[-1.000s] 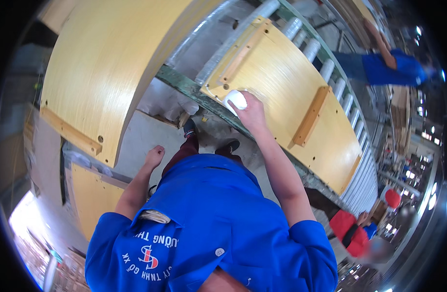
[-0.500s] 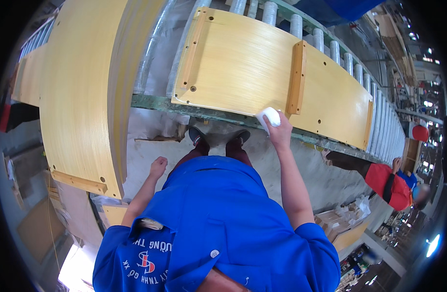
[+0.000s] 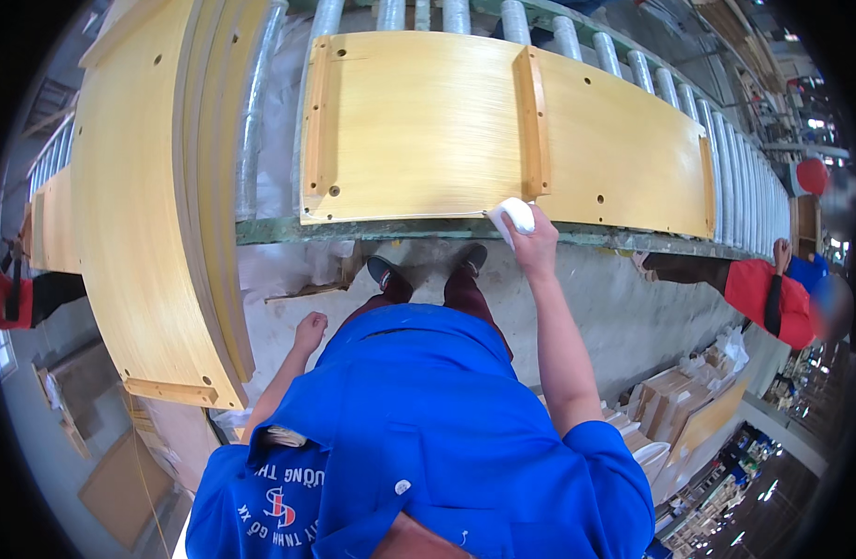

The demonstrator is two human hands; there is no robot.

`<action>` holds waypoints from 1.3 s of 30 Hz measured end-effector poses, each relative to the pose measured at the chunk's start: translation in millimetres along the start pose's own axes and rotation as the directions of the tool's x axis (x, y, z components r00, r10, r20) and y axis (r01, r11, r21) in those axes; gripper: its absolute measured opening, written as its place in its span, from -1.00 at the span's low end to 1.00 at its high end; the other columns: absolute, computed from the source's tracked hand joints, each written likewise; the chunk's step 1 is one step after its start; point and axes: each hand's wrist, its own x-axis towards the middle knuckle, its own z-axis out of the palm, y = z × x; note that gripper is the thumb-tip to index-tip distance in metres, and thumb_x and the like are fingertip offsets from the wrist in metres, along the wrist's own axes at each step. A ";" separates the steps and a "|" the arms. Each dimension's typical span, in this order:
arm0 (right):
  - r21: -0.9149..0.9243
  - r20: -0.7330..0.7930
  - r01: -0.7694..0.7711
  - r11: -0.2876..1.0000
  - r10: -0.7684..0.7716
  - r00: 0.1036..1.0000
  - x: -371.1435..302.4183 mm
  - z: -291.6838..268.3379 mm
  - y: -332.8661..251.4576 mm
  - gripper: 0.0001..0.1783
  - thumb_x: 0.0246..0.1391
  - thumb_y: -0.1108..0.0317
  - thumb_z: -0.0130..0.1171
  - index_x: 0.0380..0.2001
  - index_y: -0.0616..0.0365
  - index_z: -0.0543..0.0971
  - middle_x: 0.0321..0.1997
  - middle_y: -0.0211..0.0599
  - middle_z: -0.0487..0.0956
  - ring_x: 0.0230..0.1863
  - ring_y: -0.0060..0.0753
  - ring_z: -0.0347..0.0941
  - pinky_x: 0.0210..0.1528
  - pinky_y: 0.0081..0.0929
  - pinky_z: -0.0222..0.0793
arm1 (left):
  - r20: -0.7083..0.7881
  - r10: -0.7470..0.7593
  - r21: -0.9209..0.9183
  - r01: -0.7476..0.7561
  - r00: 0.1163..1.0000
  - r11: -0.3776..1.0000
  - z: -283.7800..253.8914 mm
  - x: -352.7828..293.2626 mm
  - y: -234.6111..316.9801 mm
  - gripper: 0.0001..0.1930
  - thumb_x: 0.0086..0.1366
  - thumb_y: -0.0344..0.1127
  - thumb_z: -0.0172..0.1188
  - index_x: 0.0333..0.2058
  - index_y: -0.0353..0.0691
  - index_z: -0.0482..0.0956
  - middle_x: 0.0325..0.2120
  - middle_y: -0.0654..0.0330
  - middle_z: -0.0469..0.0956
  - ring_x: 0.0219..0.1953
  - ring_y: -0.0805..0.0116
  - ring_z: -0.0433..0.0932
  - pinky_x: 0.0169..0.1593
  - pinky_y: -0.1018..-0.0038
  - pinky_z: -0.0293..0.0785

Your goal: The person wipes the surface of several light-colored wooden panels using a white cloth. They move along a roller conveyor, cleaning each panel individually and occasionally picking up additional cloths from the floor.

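My right hand (image 3: 532, 244) is closed round a white squeeze bottle (image 3: 515, 216) at the near edge of a pale yellow wooden panel (image 3: 418, 130). The bottle lies tilted, its tip pointing left and close to the panel's face. A thin white line runs along that edge from the panel's near left corner to the tip. Just beyond the bottle a wooden cleat (image 3: 532, 126) crosses the panel; another cleat (image 3: 318, 116) lies along the left end. My left hand (image 3: 310, 330) hangs low beside my body, fingers curled, with nothing seen in it.
Under the panel runs a roller conveyor (image 3: 726, 177) with a green frame. At left stands a stack of curved panels (image 3: 134, 205). A co-worker in red (image 3: 768, 293) is at the far right, another person in red (image 3: 13, 298) at the far left. Cardboard boxes (image 3: 665, 401) lie at right.
My right hand has moved the bottle a little to the right along the panel's near edge, closer to the middle cleat. The white line is longer. The whole view has turned slightly.
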 end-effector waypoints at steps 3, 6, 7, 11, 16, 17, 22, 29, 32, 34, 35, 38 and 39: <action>-0.001 -0.012 -0.004 1.000 0.004 1.000 1.2 -5.4 7.6 -0.73 -0.08 0.26 0.31 -0.36 0.22 0.54 -0.41 -0.12 0.56 -0.35 -0.10 0.51 -0.30 -0.36 0.39 | -0.017 -0.018 0.002 0.018 1.000 1.000 0.1 1.6 8.6 -0.74 0.20 -0.21 0.04 -0.27 -0.28 0.54 -0.46 0.13 0.58 -0.47 0.37 0.55 -0.39 0.46 0.48; 0.023 -0.068 -0.034 0.999 0.036 0.997 3.8 -20.6 20.5 -0.71 -0.09 0.25 0.32 -0.35 0.21 0.55 -0.39 -0.11 0.57 -0.34 -0.11 0.52 -0.29 -0.36 0.40 | -0.018 0.030 0.030 -0.030 0.999 0.999 3.9 1.6 20.5 -0.74 0.19 -0.21 0.05 -0.28 -0.29 0.54 -0.47 0.12 0.58 -0.47 0.36 0.55 -0.39 0.46 0.49; 0.026 -0.090 -0.044 0.999 0.046 0.995 4.7 -26.8 26.1 -0.71 -0.09 0.25 0.32 -0.34 0.21 0.55 -0.39 -0.11 0.57 -0.34 -0.11 0.52 -0.29 -0.36 0.40 | -0.010 0.023 0.049 -0.022 1.000 0.999 5.6 2.0 25.4 -0.74 0.19 -0.22 0.04 -0.28 -0.29 0.54 -0.47 0.12 0.58 -0.47 0.36 0.55 -0.39 0.46 0.50; 0.014 -0.202 -0.117 0.993 0.117 0.972 10.7 -62.5 55.1 -0.70 -0.09 0.27 0.33 -0.33 0.23 0.56 -0.40 -0.11 0.58 -0.35 -0.16 0.54 -0.29 -0.37 0.41 | -0.017 -0.023 0.111 0.025 1.000 0.994 16.9 6.8 48.4 -0.74 0.19 -0.23 0.03 -0.27 -0.29 0.54 -0.47 0.13 0.58 -0.47 0.37 0.55 -0.38 0.47 0.50; 0.048 -0.358 -0.158 0.986 0.165 0.919 20.9 -114.1 105.9 -0.71 -0.07 0.29 0.33 -0.33 0.26 0.56 -0.40 -0.12 0.59 -0.37 -0.34 0.54 -0.28 -0.45 0.42 | -0.030 -0.023 0.150 0.027 0.999 0.988 37.2 19.8 84.2 -0.73 0.21 -0.23 0.03 -0.25 -0.30 0.53 -0.45 0.13 0.58 -0.47 0.38 0.55 -0.39 0.47 0.50; 0.064 -0.383 -0.156 0.986 0.168 0.908 21.5 -126.1 117.7 -0.71 -0.07 0.29 0.33 -0.33 0.26 0.55 -0.40 -0.13 0.60 -0.38 -0.37 0.54 -0.28 -0.46 0.42 | -0.022 -0.018 0.147 0.021 1.000 0.989 43.3 22.7 91.6 -0.73 0.21 -0.23 0.03 -0.25 -0.30 0.53 -0.44 0.13 0.58 -0.48 0.38 0.55 -0.39 0.47 0.50; 0.026 -0.386 -0.228 0.973 0.220 0.896 24.5 -161.3 142.7 -0.70 -0.06 0.28 0.33 -0.32 0.25 0.56 -0.41 -0.18 0.60 -0.38 -0.43 0.52 -0.29 -0.49 0.41 | 0.012 -0.020 0.181 0.017 1.000 0.983 71.8 28.0 116.5 -0.72 0.22 -0.22 0.03 -0.23 -0.30 0.53 -0.43 0.13 0.58 -0.48 0.39 0.56 -0.38 0.47 0.50; 0.078 -0.329 -0.250 0.965 0.262 0.907 26.3 -170.0 152.2 -0.69 -0.08 0.25 0.34 -0.32 0.22 0.56 -0.40 -0.15 0.61 -0.38 -0.33 0.55 -0.30 -0.45 0.41 | 0.024 -0.012 0.259 0.005 1.000 0.966 95.3 29.2 140.8 -0.71 0.23 -0.20 0.04 -0.22 -0.29 0.53 -0.42 0.13 0.60 -0.48 0.37 0.57 -0.36 0.47 0.50; 0.117 -0.330 -0.220 0.969 0.246 0.911 28.5 -175.4 162.2 -0.70 -0.08 0.26 0.33 -0.33 0.23 0.56 -0.42 -0.15 0.60 -0.38 -0.35 0.55 -0.31 -0.45 0.41 | 0.015 -0.005 0.273 0.001 1.000 0.962 100.2 29.6 152.2 -0.71 0.23 -0.18 0.04 -0.22 -0.29 0.53 -0.42 0.13 0.60 -0.49 0.36 0.58 -0.37 0.46 0.50; 0.100 -0.334 -0.212 0.972 0.233 0.913 30.2 -181.9 168.8 -0.71 -0.08 0.28 0.33 -0.33 0.24 0.56 -0.42 -0.15 0.60 -0.39 -0.38 0.54 -0.30 -0.46 0.41 | 0.010 -0.004 0.302 0.001 1.000 0.953 103.9 28.7 159.7 -0.70 0.24 -0.17 0.04 -0.22 -0.29 0.53 -0.42 0.13 0.61 -0.50 0.36 0.58 -0.37 0.46 0.50; 0.125 -0.348 -0.205 0.971 0.237 0.907 32.5 -184.8 172.7 -0.71 -0.09 0.28 0.34 -0.34 0.24 0.56 -0.42 -0.15 0.60 -0.39 -0.39 0.53 -0.30 -0.46 0.41 | 0.008 -0.002 0.322 0.000 1.000 0.947 105.7 27.4 163.2 -0.70 0.24 -0.17 0.03 -0.22 -0.29 0.53 -0.42 0.14 0.61 -0.50 0.36 0.58 -0.37 0.46 0.49; 0.175 -0.397 -0.188 0.966 0.244 0.885 36.2 -199.5 190.5 -0.71 -0.09 0.29 0.34 -0.34 0.26 0.55 -0.43 -0.17 0.59 -0.40 -0.42 0.52 -0.30 -0.47 0.41 | 0.001 -0.015 0.352 0.013 1.000 0.936 117.4 22.7 174.4 -0.70 0.24 -0.16 0.03 -0.23 -0.28 0.53 -0.43 0.15 0.61 -0.50 0.36 0.59 -0.37 0.45 0.50; 0.180 -0.416 -0.181 0.967 0.242 0.877 38.0 -206.0 197.3 -0.71 -0.09 0.29 0.35 -0.35 0.26 0.55 -0.43 -0.17 0.59 -0.41 -0.42 0.51 -0.30 -0.47 0.41 | -0.003 -0.020 0.357 0.020 1.000 0.934 121.8 21.5 178.7 -0.69 0.24 -0.15 0.03 -0.23 -0.28 0.53 -0.44 0.15 0.61 -0.50 0.36 0.59 -0.37 0.45 0.50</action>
